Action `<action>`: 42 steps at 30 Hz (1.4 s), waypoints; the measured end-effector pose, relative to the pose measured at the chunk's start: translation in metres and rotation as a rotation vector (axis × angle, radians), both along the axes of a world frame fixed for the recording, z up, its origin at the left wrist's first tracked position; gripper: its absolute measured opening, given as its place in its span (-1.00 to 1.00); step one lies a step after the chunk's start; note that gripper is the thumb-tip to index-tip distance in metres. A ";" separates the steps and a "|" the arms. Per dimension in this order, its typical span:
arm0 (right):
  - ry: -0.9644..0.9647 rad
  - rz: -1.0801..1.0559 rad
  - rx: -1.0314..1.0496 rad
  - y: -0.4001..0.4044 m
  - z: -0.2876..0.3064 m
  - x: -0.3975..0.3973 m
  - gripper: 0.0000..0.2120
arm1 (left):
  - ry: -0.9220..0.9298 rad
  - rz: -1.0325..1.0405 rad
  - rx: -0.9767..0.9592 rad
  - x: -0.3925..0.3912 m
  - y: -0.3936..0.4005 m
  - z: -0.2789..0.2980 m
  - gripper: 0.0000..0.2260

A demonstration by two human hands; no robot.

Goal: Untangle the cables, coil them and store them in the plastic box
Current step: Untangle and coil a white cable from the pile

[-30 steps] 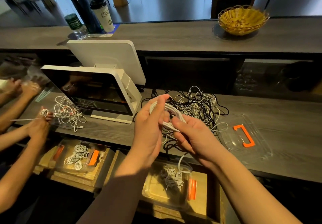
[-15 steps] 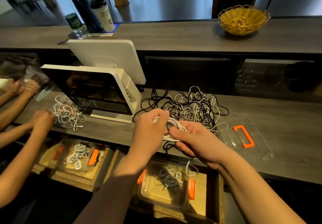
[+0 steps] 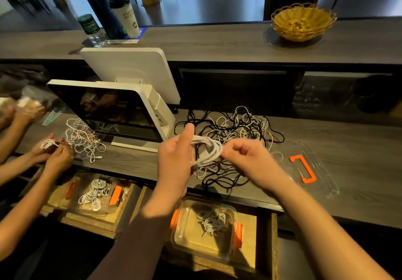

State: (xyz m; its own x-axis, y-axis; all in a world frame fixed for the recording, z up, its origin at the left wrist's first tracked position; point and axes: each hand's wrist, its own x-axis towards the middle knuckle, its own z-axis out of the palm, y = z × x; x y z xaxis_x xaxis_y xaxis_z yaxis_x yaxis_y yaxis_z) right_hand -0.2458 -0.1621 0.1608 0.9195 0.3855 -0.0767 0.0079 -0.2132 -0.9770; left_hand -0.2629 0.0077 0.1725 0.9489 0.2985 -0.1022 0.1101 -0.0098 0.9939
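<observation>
A white cable coil hangs between my hands above the counter. My left hand holds the coil's left side, thumb raised. My right hand pinches the coil's right end with curled fingers. Behind them lies a tangled pile of black and white cables. Below the counter edge, a clear plastic box with orange clips sits in an open wooden drawer and holds several coiled cables. Its clear lid with an orange handle lies on the counter to the right.
A white point-of-sale screen stands left of the pile. Another person's hands work on a white cable tangle at the left, above a second box of coils. A wicker basket, cup and bottles stand on the upper ledge.
My hands have drawn slightly apart, stretching the white coil between them. My left thumb has lifted. The other person's hands have moved back onto a small coil.
</observation>
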 end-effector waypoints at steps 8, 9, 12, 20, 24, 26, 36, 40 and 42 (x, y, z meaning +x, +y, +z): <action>-0.171 0.083 -0.147 0.037 -0.006 -0.029 -0.75 | -0.107 0.352 0.213 0.004 -0.017 -0.003 -0.53; -0.190 0.089 -0.181 0.037 -0.005 -0.028 -0.75 | -0.123 0.347 0.263 0.005 -0.017 -0.004 -0.52; -0.220 0.115 -0.263 0.032 0.002 -0.027 -0.75 | -0.121 0.286 0.441 0.008 -0.015 -0.008 -0.49; -0.344 0.007 -0.331 0.003 0.014 -0.010 -0.75 | 0.031 -0.125 0.862 0.012 -0.013 -0.004 -0.52; -0.302 -0.015 -0.230 -0.012 0.006 -0.001 -0.85 | 0.078 -0.299 0.793 0.013 -0.014 0.001 -0.51; -0.250 -0.011 -0.188 -0.018 0.000 0.004 -0.90 | 0.098 -0.376 0.701 0.012 -0.014 0.000 -0.51; -0.129 0.127 -0.057 -0.034 -0.004 0.013 -0.84 | 0.124 -0.560 0.221 -0.006 -0.019 0.003 -0.47; -0.123 0.105 -0.048 -0.024 -0.010 0.007 -0.80 | 0.070 -0.532 0.063 -0.007 -0.017 -0.002 -0.43; -0.096 0.091 -0.018 -0.022 -0.013 0.003 -0.83 | 0.049 -0.496 -0.087 -0.009 -0.016 -0.007 -0.41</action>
